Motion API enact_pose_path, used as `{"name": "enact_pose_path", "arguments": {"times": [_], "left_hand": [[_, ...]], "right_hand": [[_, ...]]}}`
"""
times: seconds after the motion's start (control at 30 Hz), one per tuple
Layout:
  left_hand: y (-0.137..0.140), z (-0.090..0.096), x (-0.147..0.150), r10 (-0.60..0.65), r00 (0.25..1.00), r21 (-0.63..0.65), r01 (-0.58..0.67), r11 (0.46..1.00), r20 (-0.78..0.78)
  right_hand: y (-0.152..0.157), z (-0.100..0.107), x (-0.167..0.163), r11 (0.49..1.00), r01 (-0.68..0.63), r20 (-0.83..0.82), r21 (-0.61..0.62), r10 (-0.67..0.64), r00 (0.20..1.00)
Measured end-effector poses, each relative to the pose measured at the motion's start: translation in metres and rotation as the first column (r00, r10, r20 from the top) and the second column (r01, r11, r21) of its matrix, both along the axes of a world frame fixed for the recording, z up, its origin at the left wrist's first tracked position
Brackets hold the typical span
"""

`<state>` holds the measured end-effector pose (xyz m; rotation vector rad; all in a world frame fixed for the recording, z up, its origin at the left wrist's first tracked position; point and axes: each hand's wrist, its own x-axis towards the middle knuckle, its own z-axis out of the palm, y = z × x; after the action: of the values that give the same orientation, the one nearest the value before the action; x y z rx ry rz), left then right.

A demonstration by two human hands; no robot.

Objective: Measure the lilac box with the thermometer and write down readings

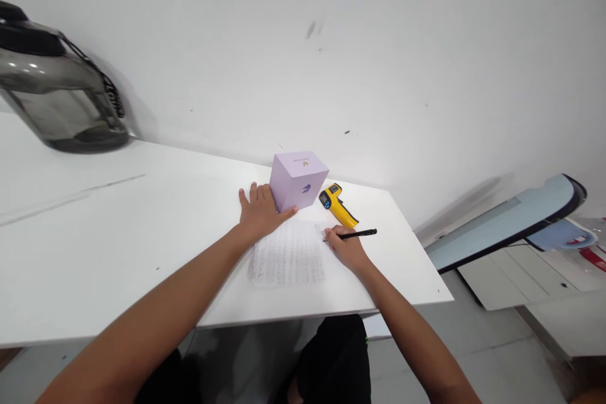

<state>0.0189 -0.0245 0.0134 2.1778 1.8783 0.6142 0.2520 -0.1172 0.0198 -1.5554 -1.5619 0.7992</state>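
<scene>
Box: the lilac box, the landmark here, stood upright on the table, one corner edge turned toward the person and an emblem on its near right face.
Pen: the black pen lay in the fingers on the near right side of the box. Its long axis ran nearly crosswise, writing tip to the left over the paper's right edge, blunt end to the right; I cannot tell whether the tip touched.
Right hand: the right hand, nearer the person than the box, was pinched round the pen close to its tip.
Left hand: the left hand was unclenched, fingers splayed at the box's left, thumb along its near base, touching it.
Paper: the sheet of paper lay flat in front of the box, covered in dense marks too small to read.
Thermometer: a yellow gun-shaped thermometer lay just right of the box, handle pointing nearer and rightward.
Table: the white table bore a grey streak left of the box.
Bottle: a smoky bottle stood well left of the box.
Room: a scuffed white wall rose behind the box; a pale blue panel slanted far to its right.
</scene>
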Motion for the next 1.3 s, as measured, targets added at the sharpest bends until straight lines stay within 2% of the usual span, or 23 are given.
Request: {"name": "enact_pose_path", "arguments": {"times": [0.23, 0.53, 0.8, 0.97, 1.17, 1.3], "left_hand": [[-0.001, 0.004, 0.001, -0.001, 1.000, -0.041, 0.001, 0.999, -0.013], [-0.002, 0.008, 0.001, -0.010, 1.000, -0.058, 0.009, 0.998, -0.014], [-0.002, 0.007, 0.000, -0.015, 1.000, -0.041, 0.016, 0.999, 0.025], [-0.001, 0.007, 0.000, -0.012, 0.999, -0.052, 0.014, 0.999, 0.032], [0.000, 0.005, -0.001, -0.013, 1.000, -0.054, 0.014, 0.998, 0.024], [-0.001, 0.007, -0.001, -0.004, 1.000, -0.051, 0.005, 0.999, 0.019]], "right_hand": [[-0.001, 0.003, 0.000, 1.000, 0.003, 0.020, -0.021, -0.003, 1.000], [-0.004, 0.008, -0.001, 0.999, 0.032, 0.022, 0.011, -0.032, 0.999], [-0.005, 0.010, -0.001, 0.999, 0.019, -0.001, -0.034, -0.019, 1.000], [-0.005, 0.006, 0.002, 0.997, 0.058, -0.026, 0.040, -0.057, 0.998], [-0.006, 0.000, 0.004, 0.977, 0.176, -0.018, 0.122, -0.175, 0.984], [-0.006, -0.003, 0.003, 0.960, 0.158, 0.019, 0.231, -0.167, 0.986]]}}
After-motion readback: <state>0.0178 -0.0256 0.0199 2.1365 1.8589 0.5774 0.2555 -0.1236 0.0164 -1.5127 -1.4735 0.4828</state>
